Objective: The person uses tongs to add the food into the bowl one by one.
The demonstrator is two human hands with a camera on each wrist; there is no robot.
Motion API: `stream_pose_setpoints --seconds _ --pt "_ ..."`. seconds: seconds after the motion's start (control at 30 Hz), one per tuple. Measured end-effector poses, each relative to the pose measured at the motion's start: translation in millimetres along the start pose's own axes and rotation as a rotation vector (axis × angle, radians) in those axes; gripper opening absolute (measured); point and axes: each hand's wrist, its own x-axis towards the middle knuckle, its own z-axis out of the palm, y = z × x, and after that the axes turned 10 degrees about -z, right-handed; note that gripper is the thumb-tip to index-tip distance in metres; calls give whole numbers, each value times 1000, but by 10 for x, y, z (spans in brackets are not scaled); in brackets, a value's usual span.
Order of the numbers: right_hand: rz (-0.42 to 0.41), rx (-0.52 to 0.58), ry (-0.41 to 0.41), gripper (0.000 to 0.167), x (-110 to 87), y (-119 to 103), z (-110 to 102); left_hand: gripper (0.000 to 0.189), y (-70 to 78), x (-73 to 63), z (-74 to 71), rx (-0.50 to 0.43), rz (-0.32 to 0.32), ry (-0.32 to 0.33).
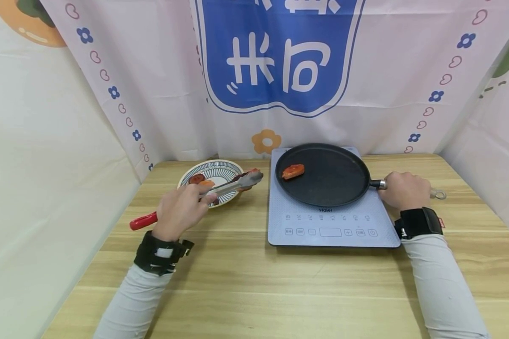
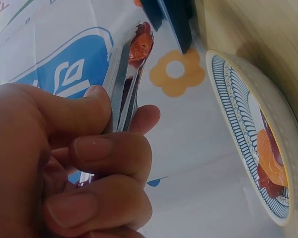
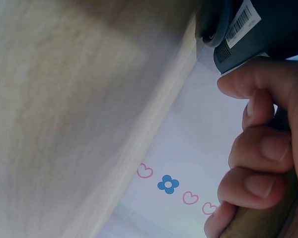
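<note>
My left hand grips metal tongs with a red end, over the near right side of the patterned plate. A reddish piece of food is pinched between the tong tips in the left wrist view. On the plate lie an orange slice with white streaks and some dark red pieces. My right hand is wrapped round the handle of a flat black frying pan. One orange-red piece of food lies at the pan's left side.
The pan stands on a white induction cooker with touch controls along its front. A printed cloth hangs behind the wooden table. Bare wood shows between plate and cooker and along the front.
</note>
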Motion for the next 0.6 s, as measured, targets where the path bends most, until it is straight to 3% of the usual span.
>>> stream_pose_setpoints --seconds 0.6 --pt "-1 1 1 36 1 4 -7 24 67 -29 -2 10 5 7"
